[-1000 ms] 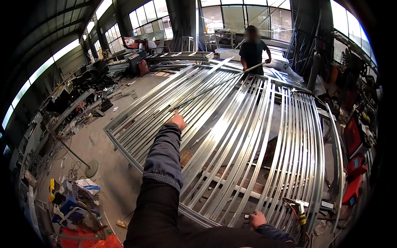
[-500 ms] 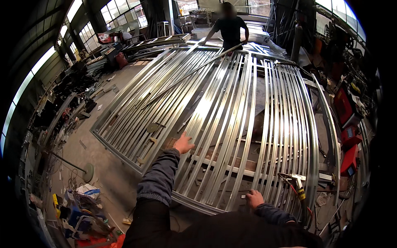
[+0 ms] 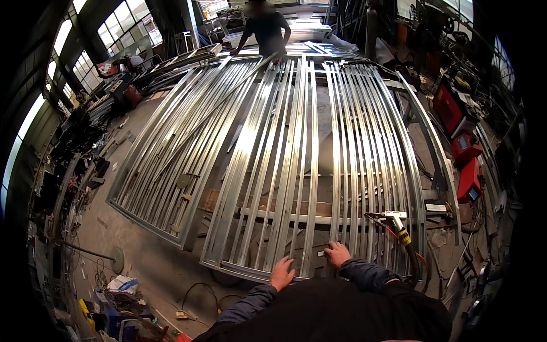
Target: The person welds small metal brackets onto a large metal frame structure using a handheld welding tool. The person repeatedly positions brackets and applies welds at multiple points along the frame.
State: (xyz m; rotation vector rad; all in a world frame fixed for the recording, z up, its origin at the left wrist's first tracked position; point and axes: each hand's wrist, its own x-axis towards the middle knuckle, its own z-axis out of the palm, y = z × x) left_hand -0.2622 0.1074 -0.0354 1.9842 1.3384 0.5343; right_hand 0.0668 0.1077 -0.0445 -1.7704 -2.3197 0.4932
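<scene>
Plainly, two hands (image 3: 282,274) (image 3: 338,255) by metal bars (image 3: 245,142); one corded tool (image 3: 403,235).

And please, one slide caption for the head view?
Left hand and right hand at the near edge of a barred metal frame; co-worker opposite.

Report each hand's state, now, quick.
Left hand: open, at the near end of the metal bars, nothing seen in it.
Right hand: open, fingers loosely bent over the bars; no held thing shows.
</scene>
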